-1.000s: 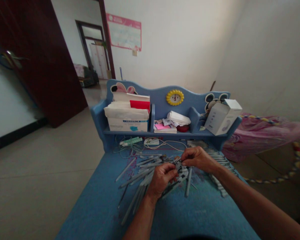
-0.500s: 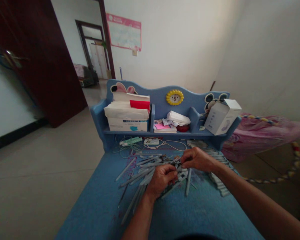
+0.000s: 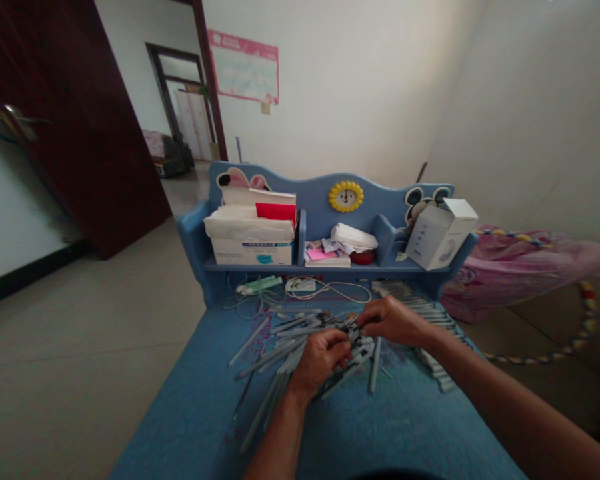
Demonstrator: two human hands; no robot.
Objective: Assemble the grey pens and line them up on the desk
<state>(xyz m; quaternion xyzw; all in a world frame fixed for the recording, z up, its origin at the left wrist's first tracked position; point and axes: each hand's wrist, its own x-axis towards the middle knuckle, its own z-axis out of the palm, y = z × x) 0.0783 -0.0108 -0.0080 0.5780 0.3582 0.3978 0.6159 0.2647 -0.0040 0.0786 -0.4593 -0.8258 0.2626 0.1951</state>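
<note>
A loose pile of slim grey pen-like sticks (image 3: 290, 350) is spread over the blue desk (image 3: 360, 433). My left hand (image 3: 323, 360) rests at the right part of the pile, its fingers curled in over the sticks; what lies inside them is hidden. Close beside it, my right hand (image 3: 387, 319) pinches at the pile's upper right edge with thumb and forefinger together. The piece between those fingertips is too small and dark to make out. One stick (image 3: 375, 365) lies apart just below my right hand.
Similar sticks lie in a neat row (image 3: 437, 367) along the desk's right side, partly behind my right forearm. A white cable (image 3: 350, 287) and a green-and-white item (image 3: 260, 285) lie at the back. Above stands a shelf holding a mask box (image 3: 253, 253) and a white carton (image 3: 443, 233).
The view has shifted slightly, so everything sits a little further left. Both hands keep nearly the same pose over the pile.
</note>
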